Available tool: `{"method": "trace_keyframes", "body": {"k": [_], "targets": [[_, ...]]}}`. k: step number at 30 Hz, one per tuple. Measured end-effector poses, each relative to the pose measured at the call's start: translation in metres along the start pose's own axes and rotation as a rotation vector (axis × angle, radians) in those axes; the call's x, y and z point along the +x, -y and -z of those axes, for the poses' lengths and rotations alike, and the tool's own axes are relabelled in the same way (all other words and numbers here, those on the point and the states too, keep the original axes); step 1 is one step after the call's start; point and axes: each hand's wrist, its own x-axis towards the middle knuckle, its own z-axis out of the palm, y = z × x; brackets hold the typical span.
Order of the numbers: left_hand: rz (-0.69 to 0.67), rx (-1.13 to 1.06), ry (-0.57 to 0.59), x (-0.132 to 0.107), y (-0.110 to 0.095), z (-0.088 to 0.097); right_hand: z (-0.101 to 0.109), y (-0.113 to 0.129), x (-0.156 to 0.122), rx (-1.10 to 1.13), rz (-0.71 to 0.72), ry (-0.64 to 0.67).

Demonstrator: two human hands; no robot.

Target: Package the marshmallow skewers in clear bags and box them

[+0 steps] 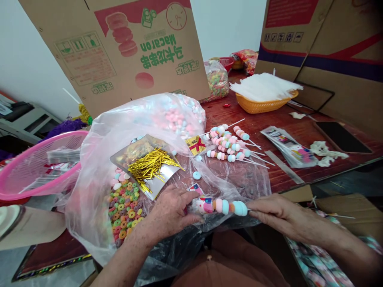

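Observation:
My right hand [283,215] pinches the stick end of a marshmallow skewer [227,207], threaded with pink and blue marshmallows and orange-brown rings. The skewer lies level, pointing left. At its far end my left hand [173,211] is closed on a small printed plastic bag [204,205], whose mouth meets the marshmallows. How far the skewer is inside the bag I cannot tell. Beyond my hands, several finished skewers [227,145] are piled on clear plastic. Gold twist ties [151,165] lie on a silvery packet beside my left hand, above colourful cereal rings [125,207].
A big clear bag [143,111] of marshmallows spreads across the table. A pink basket [85,137] stands left, a yellow basket [263,104] of white sticks at back right. Flat printed bags [289,147] and a phone [342,137] lie right. A cardboard box [119,48] stands behind.

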Motion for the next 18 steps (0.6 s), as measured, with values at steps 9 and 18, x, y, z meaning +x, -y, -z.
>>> {"method": "trace_keyframes", "body": {"k": [9, 18], "targets": [[0.05, -0.018, 0.199, 0.023, -0.019, -0.022, -0.023, 0.013, 0.032, -0.135, -0.013, 0.125], [0.644, -0.889, -1.032, -0.026, -0.033, -0.007, -0.038, 0.015, 0.042, 0.384, -0.151, 0.041]]}}
